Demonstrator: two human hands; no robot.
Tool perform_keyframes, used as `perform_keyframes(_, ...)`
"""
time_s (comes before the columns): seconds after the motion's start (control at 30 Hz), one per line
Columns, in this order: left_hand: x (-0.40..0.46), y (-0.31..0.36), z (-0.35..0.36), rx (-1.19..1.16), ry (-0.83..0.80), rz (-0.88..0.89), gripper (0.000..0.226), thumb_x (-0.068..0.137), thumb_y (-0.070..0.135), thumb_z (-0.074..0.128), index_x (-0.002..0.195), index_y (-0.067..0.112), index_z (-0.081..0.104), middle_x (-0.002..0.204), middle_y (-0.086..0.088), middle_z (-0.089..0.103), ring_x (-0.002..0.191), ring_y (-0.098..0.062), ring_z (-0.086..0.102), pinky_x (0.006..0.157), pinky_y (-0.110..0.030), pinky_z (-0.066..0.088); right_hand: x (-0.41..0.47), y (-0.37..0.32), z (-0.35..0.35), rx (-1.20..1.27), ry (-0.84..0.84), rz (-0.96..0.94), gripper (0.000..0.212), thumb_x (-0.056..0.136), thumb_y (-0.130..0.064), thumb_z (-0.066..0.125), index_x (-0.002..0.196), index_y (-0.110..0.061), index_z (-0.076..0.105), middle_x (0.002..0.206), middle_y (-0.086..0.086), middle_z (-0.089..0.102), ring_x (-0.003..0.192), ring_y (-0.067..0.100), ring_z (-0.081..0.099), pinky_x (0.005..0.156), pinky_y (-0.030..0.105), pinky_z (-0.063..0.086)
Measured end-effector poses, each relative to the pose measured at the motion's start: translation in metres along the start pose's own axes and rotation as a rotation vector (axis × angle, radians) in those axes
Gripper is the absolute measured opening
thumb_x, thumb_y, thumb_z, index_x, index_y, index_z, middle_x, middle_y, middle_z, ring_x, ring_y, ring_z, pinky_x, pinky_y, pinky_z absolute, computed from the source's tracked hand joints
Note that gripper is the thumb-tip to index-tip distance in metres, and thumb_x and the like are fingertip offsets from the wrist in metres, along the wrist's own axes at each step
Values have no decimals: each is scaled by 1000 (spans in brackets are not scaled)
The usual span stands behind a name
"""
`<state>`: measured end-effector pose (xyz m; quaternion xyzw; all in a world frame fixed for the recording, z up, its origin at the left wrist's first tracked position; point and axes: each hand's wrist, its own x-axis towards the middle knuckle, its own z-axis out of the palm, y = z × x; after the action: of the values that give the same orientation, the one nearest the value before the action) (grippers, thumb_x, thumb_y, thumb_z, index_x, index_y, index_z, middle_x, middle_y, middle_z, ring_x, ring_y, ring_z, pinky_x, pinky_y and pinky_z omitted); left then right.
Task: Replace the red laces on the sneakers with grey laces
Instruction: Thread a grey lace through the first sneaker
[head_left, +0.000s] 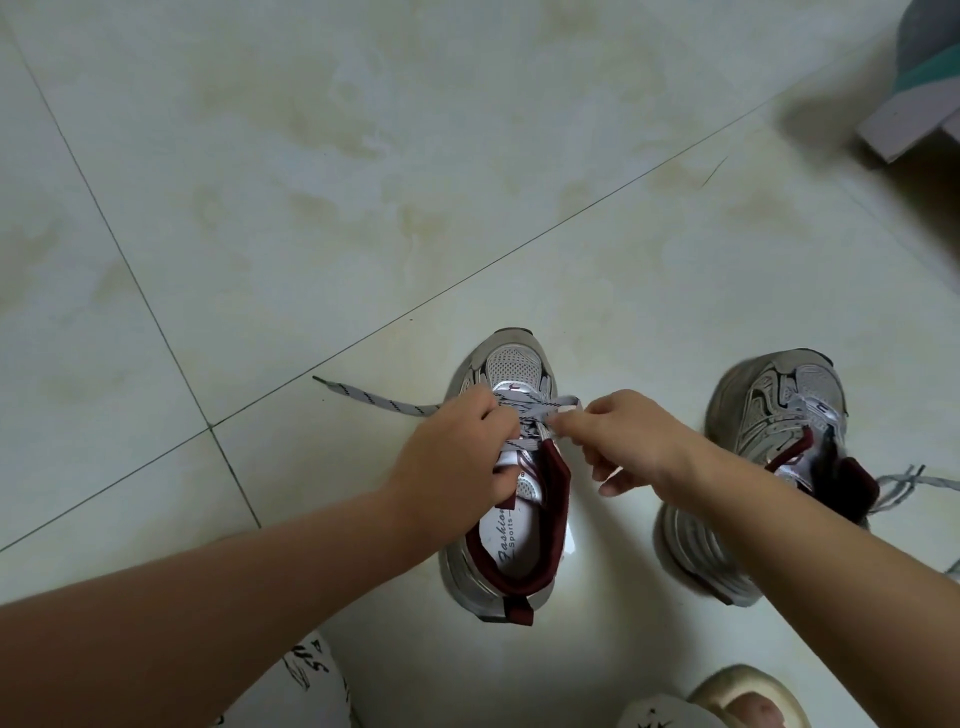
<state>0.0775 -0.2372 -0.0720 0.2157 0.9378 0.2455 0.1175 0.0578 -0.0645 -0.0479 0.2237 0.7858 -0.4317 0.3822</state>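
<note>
A silver-grey sneaker with a maroon collar (511, 519) stands on the floor in the middle, toe pointing away. A grey lace with dark dashes (384, 404) is threaded through its lower eyelets, one end trailing left on the tiles. My left hand (447, 467) grips the lace over the tongue. My right hand (618, 441) pinches the lace at the shoe's right side. A second matching sneaker (769, 467) stands to the right, with grey lace ends (904, 480) trailing off its right side. No red lace is in view.
Pale tiled floor (363, 182) with dark grout lines spreads all around. A teal and grey object on a pale board (919, 88) sits at the top right corner. My patterned trouser leg (306, 675) and slippered foot (748, 701) are at the bottom edge.
</note>
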Motion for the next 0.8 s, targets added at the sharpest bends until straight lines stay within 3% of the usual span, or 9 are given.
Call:
perform_keyframes(0.1, 0, 1, 0, -8, -7, -7, 19, 73, 15, 65, 88, 6, 59, 92, -7, 52, 77, -19, 46, 64, -22, 30, -2, -5, 6, -6, -13, -16, 26, 88, -11, 49, 64, -3, 53, 53, 10, 47, 41, 20, 45, 43, 25, 44)
perform_keyframes(0.17, 0, 1, 0, -17, -15, -14, 18, 74, 16, 64, 89, 7, 59, 93, -5, 51, 76, -16, 44, 63, -20, 27, -1, -12, -2, 32, 91, -95, 27, 86, -3, 46, 60, -1, 52, 53, 13, 50, 43, 23, 47, 46, 28, 46)
perform_keyframes(0.3, -1, 0, 0, -31, -14, -44, 20, 77, 20, 63, 94, 11, 58, 95, 1, 46, 76, -12, 38, 63, -19, 23, -1, -16, -20, -142, 359, -323, 23, 89, -15, 55, 72, 1, 59, 70, 17, 61, 65, 30, 61, 68, 41, 54)
perform_keyframes(0.37, 0, 0, 0, -13, -17, -53, 20, 77, 22, 62, 94, 12, 57, 94, 2, 43, 77, -13, 39, 63, -20, 24, -3, -9, -15, -116, 291, -297, 27, 88, -21, 60, 77, 3, 61, 71, 18, 63, 66, 32, 62, 69, 42, 55)
perform_keyframes(0.5, 3, 7, -8, 8, 30, -32, 24, 70, 30, 66, 82, 10, 61, 87, -3, 46, 79, -21, 46, 65, -27, 32, -9, 5, 0, 289, -47, -80, 20, 84, -15, 64, 72, 0, 58, 60, 11, 55, 45, 14, 54, 47, 22, 52)
perform_keyframes(0.6, 9, 16, -13, -3, 116, -56, 22, 70, 34, 66, 76, 14, 66, 84, -1, 42, 81, -21, 46, 69, -28, 29, -9, 12, 5, 515, -66, -20, 19, 88, -8, 59, 69, -7, 57, 60, 7, 54, 45, 10, 53, 45, 19, 51)
perform_keyframes(0.67, 15, 20, -12, 10, 71, -115, 18, 79, 34, 62, 82, 18, 68, 88, 3, 35, 91, -19, 43, 71, -27, 24, -9, 15, 7, 538, -66, -10, 20, 89, -10, 58, 69, -10, 57, 59, 4, 54, 46, 10, 51, 46, 19, 50)
perform_keyframes(0.8, 24, 23, -9, 31, -46, -198, 24, 88, 32, 50, 91, 18, 70, 96, -1, 39, 99, -20, 41, 80, -30, 34, -6, 15, 13, 570, -86, 10, 26, 92, -11, 53, 67, -15, 52, 62, 3, 47, 53, 11, 45, 44, 19, 44)
